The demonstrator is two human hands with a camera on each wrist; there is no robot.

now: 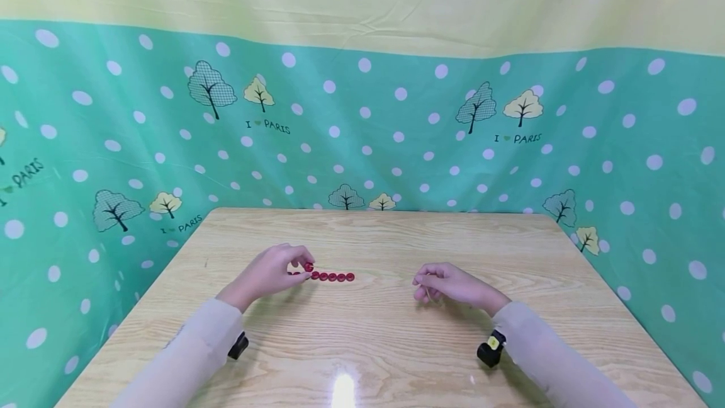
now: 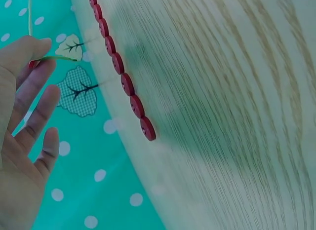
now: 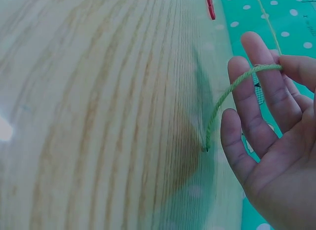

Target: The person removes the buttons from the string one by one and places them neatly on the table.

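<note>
Between thumb and forefinger, my left hand pinches a red button just above a row of red buttons. In the left wrist view, a short green string end sticks out at that pinch, and only a sliver of red shows there. My right hand, to the right of the row, pinches a green string between thumb and fingers. The string's tail curves down in the right wrist view, while a thin stretch runs up from the pinch. The other fingers of both hands are loosely bent.
Both hands are over a light wooden table. Behind it and along its sides hangs a green and yellow curtain with dots and trees. Black wrist cameras are strapped under both sleeves. A bright glare spot lies near the table's front.
</note>
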